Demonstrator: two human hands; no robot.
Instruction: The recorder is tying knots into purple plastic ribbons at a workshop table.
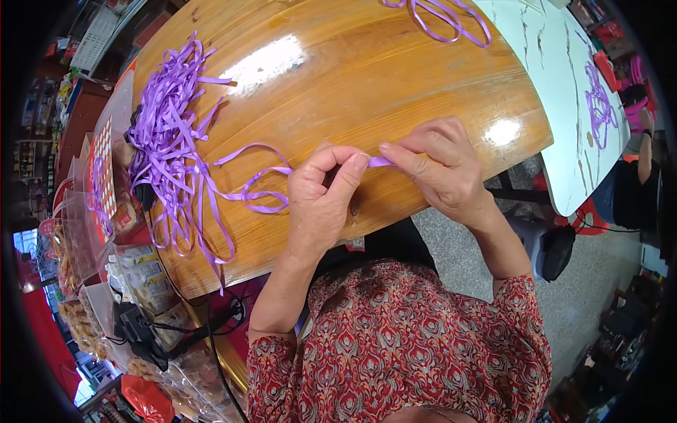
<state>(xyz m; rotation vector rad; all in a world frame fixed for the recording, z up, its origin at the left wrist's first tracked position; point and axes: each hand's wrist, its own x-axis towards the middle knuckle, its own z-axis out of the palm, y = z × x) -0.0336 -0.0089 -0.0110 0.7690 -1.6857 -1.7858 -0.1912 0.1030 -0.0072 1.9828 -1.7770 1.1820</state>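
A narrow purple ribbon (379, 162) is stretched between my two hands over the near part of the wooden table. My left hand (321, 194) pinches it between thumb and forefinger, and loose loops of ribbon trail from that hand toward the left. On the other end, my right hand (441, 169) pinches the ribbon with its thumb and fingertips, the other fingers curled. A large tangled heap of purple ribbons (169, 127) lies at the table's left side, with some strands hanging toward the near edge.
More purple ribbon (451, 21) lies at the table's far edge. To the right stands a white marble-patterned table (564, 141) with another ribbon bundle (599, 106). Packaged goods (144, 275) and black cables (211, 338) crowd the left. Another person (638, 183) is at the far right.
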